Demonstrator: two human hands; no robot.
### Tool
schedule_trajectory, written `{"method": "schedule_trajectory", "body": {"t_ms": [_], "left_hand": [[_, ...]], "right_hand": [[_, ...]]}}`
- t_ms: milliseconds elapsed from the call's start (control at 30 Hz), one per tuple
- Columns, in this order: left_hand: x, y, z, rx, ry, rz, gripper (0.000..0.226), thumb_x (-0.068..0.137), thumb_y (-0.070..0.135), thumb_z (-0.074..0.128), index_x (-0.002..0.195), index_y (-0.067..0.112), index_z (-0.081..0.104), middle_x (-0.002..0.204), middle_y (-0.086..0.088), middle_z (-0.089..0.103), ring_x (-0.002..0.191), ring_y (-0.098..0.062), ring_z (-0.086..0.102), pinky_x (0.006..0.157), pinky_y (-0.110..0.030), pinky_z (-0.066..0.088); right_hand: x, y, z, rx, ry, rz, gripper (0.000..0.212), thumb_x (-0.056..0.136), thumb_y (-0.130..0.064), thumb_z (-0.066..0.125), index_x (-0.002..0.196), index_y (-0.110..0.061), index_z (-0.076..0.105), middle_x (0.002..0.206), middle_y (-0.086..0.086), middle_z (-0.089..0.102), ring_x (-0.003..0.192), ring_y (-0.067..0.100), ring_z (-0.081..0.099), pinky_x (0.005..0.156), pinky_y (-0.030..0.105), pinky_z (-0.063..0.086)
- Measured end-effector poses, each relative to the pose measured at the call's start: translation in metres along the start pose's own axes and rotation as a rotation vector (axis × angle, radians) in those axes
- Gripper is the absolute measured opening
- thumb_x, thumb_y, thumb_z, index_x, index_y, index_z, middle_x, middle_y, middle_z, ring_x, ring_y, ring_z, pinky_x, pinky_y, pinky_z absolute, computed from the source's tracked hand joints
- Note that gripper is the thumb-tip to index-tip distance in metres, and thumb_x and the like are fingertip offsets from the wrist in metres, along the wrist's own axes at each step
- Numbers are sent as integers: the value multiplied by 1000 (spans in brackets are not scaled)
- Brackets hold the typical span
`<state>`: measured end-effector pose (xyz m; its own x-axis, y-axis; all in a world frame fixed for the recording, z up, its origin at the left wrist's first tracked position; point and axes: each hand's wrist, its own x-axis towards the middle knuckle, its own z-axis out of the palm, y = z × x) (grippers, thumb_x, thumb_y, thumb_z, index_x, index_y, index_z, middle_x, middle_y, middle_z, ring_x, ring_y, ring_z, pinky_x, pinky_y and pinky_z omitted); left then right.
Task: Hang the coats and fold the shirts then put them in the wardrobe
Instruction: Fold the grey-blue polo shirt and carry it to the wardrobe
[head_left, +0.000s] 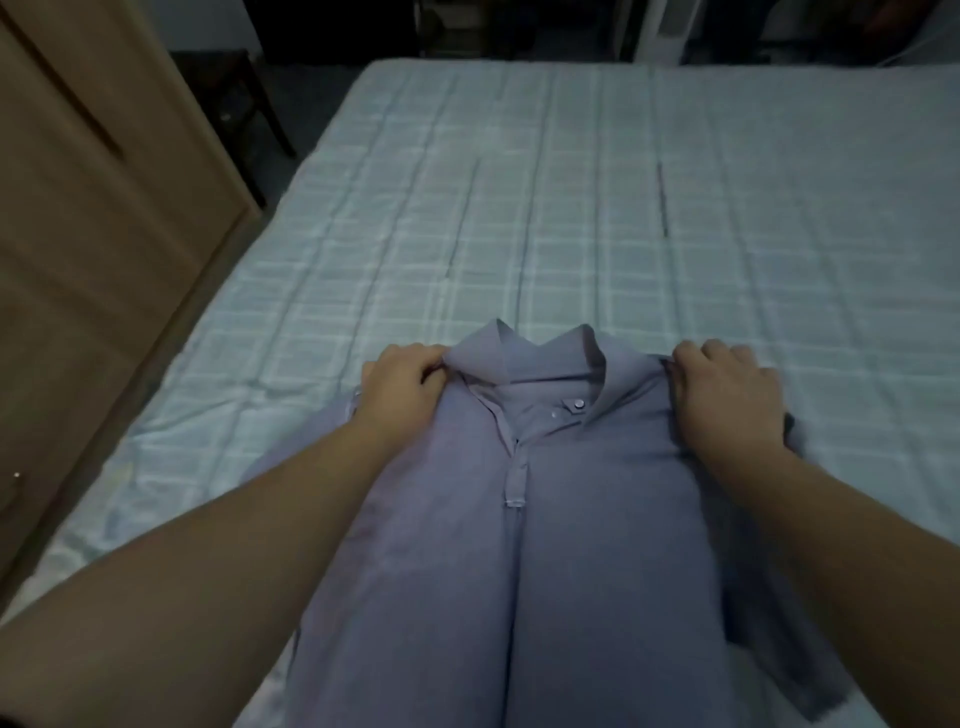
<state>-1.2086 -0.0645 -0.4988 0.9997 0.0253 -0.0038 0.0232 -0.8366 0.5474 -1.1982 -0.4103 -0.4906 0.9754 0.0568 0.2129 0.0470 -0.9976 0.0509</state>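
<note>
Blue shirt (545, 519) flat between left hand (402, 387) and right hand (727, 395), each grip pinching a shoulder.

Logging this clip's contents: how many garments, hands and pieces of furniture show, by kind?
Shirts: 1, the shirt
Hands: 2, the left hand and the right hand, each gripping a shoulder of it
Beds: 1, the bed
Wardrobes: 1, the wardrobe
Total: 5

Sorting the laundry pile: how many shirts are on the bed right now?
1. The shirt lies face up on the bed, nearest the camera, both hands at its shoulders. Anything below the frame's edge is hidden.
</note>
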Motion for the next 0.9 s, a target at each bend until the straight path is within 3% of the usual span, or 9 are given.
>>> {"method": "schedule_trajectory", "body": {"t_ms": [133, 300, 467, 633, 733, 800, 900], "left_hand": [[46, -47, 84, 151, 50, 5, 21, 92, 21, 59, 110, 25, 69, 97, -5, 60, 92, -31, 50, 76, -34, 27], [63, -75, 120, 267, 165, 16, 22, 89, 27, 64, 110, 22, 68, 94, -10, 58, 87, -33, 51, 75, -39, 36], [60, -68, 112, 284, 147, 20, 31, 92, 40, 59, 117, 22, 63, 100, -13, 61, 91, -37, 55, 78, -42, 40], [33, -52, 85, 270, 11, -6, 49, 96, 40, 52, 137, 16, 49, 130, -16, 53, 116, -37, 48, 100, -45, 36], [-28, -33, 67, 148, 39, 114, 50, 93, 24, 48, 140, 5, 48, 138, -20, 52, 124, -36, 48, 110, -41, 31], [-88, -23, 63, 58, 3, 153, 52, 91, 21, 47, 139, 2, 48, 141, -21, 50, 129, -36, 47, 114, -41, 30], [-194, -18, 62, 6, -91, 207, 52, 88, 15, 48, 138, 2, 49, 143, -21, 48, 131, -34, 45, 115, -39, 27]], "right_hand": [[17, 3, 116, 55, -54, 36, 23, 96, -32, 43, 89, -11, 52, 89, 17, 54, 81, 39, 51, 64, 44, 36], [23, 7, 160, 155, 36, 145, 27, 94, -36, 48, 91, -10, 51, 93, 20, 52, 85, 42, 47, 67, 47, 35], [21, 6, 148, 156, 21, 137, 26, 95, -34, 52, 94, -8, 51, 96, 22, 52, 87, 43, 48, 68, 49, 36], [-11, 1, 106, 56, -62, 80, 42, 94, -39, 39, 116, -6, 51, 112, 24, 53, 99, 42, 50, 84, 52, 40], [-81, -17, 66, 185, -17, 6, 52, 94, -31, 42, 138, -3, 45, 136, 26, 48, 119, 44, 47, 106, 56, 32], [-151, -38, 41, 288, -3, -71, 52, 92, -24, 48, 138, -1, 48, 141, 27, 47, 125, 43, 46, 110, 55, 31], [-272, -73, 8, 406, -132, -127, 51, 86, -20, 54, 135, -3, 53, 142, 23, 48, 129, 40, 46, 109, 51, 36]]}}
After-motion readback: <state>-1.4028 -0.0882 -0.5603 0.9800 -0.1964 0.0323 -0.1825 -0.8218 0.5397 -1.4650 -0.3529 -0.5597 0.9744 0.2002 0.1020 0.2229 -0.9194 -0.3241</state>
